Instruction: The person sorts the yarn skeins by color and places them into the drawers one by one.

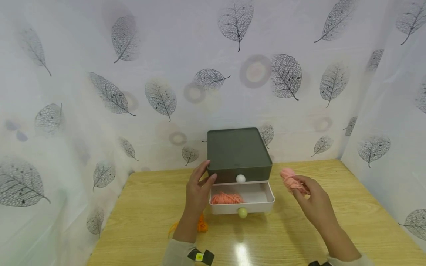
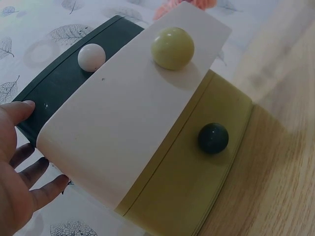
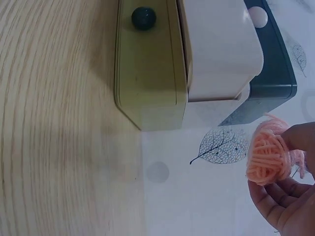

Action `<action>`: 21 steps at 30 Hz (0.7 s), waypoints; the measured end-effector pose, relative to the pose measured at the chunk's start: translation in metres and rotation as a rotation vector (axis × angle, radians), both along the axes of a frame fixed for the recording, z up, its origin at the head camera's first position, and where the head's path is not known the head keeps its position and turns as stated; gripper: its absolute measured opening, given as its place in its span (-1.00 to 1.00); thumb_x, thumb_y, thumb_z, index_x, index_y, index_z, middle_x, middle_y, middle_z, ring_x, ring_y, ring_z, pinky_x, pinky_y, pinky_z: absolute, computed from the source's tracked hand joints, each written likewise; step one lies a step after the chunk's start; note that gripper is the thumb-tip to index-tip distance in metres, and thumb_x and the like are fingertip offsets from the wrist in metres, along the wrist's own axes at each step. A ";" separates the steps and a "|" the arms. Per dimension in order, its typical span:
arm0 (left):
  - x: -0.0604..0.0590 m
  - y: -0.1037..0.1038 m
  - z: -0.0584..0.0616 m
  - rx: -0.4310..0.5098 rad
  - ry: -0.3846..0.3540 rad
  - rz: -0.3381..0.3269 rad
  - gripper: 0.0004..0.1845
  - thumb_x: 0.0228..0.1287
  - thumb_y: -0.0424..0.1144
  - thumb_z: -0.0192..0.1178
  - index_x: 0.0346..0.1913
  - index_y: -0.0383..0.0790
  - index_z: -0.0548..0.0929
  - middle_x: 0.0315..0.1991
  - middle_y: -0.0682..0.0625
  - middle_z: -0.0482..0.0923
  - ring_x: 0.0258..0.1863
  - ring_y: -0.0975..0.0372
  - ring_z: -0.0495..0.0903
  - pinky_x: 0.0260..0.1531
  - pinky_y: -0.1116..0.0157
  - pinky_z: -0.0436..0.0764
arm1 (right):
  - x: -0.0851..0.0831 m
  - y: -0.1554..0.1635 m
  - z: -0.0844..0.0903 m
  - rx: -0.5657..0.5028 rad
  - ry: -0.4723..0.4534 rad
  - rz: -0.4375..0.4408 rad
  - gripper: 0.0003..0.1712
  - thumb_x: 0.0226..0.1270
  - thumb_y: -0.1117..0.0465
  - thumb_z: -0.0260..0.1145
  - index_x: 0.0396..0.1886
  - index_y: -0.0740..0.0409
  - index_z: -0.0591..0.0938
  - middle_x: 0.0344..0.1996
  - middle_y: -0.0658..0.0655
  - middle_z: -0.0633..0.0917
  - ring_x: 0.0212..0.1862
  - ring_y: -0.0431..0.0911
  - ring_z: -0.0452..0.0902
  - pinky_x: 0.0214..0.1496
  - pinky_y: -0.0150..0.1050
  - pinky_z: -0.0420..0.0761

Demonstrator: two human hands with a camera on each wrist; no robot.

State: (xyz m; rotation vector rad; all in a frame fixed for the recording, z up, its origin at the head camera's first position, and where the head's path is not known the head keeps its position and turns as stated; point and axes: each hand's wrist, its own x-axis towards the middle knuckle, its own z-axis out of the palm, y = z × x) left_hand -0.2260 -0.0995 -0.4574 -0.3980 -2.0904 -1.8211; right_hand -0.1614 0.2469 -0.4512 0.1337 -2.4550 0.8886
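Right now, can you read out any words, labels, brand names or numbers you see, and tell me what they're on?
None can be read.
Drawer box: no label or brand on its top, fronts or knobs.
Leaf-print backdrop: pattern only, no lettering.
Yellow tag on the left wrist strap: too small to read.

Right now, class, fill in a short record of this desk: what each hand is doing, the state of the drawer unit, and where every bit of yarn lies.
left hand: straight fingers rest on the left front corner of the drawer unit
right hand: pinches a pink yarn ball, held right of the unit, above the table
middle drawer: pulled out, white, pale green knob
in drawer: orange-pink yarn bundle, left side
on table: orange yarn beside the left wrist
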 end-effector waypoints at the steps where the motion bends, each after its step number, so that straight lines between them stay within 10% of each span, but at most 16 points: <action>1: 0.000 0.000 0.000 0.001 0.001 -0.001 -0.48 0.38 -0.12 0.31 0.37 0.21 0.51 0.42 0.10 0.41 0.42 0.09 0.42 0.24 0.02 0.62 | 0.001 -0.001 0.000 -0.008 0.008 0.005 -0.57 0.33 0.30 0.40 0.18 0.21 0.61 0.01 0.24 0.69 -0.02 -0.39 0.51 -0.07 -0.77 0.37; 5: -0.001 0.000 -0.001 0.005 0.002 -0.002 -0.48 0.38 -0.13 0.31 0.37 0.19 0.51 0.42 0.09 0.41 0.43 0.09 0.42 0.24 0.05 0.62 | 0.003 -0.006 0.002 -0.026 0.039 0.023 -0.56 0.32 0.32 0.41 0.19 0.19 0.61 0.01 0.20 0.69 -0.01 -0.64 0.33 -0.01 -0.81 0.35; 21: -0.002 -0.002 -0.003 -0.015 -0.001 -0.004 -0.47 0.40 -0.12 0.29 0.38 0.24 0.49 0.43 0.14 0.39 0.44 0.12 0.40 0.25 0.11 0.62 | 0.007 -0.024 0.010 -0.019 0.192 0.137 -0.48 0.12 0.53 0.44 0.10 0.17 0.64 -0.05 0.07 0.69 -0.02 -0.51 0.40 0.08 -0.78 0.34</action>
